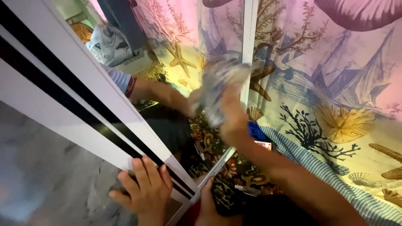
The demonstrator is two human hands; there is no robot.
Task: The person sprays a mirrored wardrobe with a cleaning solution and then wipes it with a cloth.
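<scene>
My right hand (233, 119) reaches in from the lower right and presses a crumpled pale cloth (217, 79) against a mirror panel (180, 46). The cloth is blurred. The mirror shows the reflection of that arm and a striped sleeve on its left side. My left hand (144, 190) rests low in the head view, its fingers laid on the bottom end of a wide white frame with black grooves (63, 79) that runs diagonally beside the mirror.
A narrow white strip (249, 37) edges the mirror on the right. Beyond it hangs a curtain (335, 92) printed with starfish, coral, shells and ships. A grey mottled surface (46, 167) fills the lower left. A dark patterned rug shows in the mirror.
</scene>
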